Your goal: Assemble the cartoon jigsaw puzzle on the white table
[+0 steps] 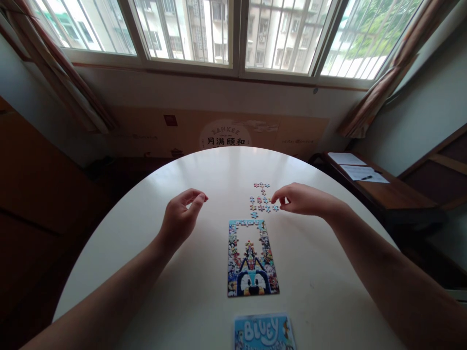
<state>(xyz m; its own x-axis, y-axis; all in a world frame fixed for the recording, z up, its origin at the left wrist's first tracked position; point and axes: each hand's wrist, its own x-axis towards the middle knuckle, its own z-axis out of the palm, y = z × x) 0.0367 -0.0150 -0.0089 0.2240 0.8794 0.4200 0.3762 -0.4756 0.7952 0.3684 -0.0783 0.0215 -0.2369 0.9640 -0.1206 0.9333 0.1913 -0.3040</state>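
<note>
A partly assembled jigsaw puzzle [253,277] lies on the white round table, with a blue cartoon dog's face at its near end and a gap in its upper middle. Beyond it, several loose puzzle pieces [261,207] are spread in rough rows. My right hand [302,198] reaches in from the right, fingers curled and apart, its fingertips at the right edge of these pieces. To the left, my left hand [184,211] is raised with thumb and forefinger pinched together. Something tiny and reddish shows at their tips, too small to name.
A blue box or booklet marked Bluey [264,333] lies at the near side of the white table [120,253]. On the right, a wooden desk [386,189] bears papers [346,159] and a pen [368,178]. Barred windows are behind the table.
</note>
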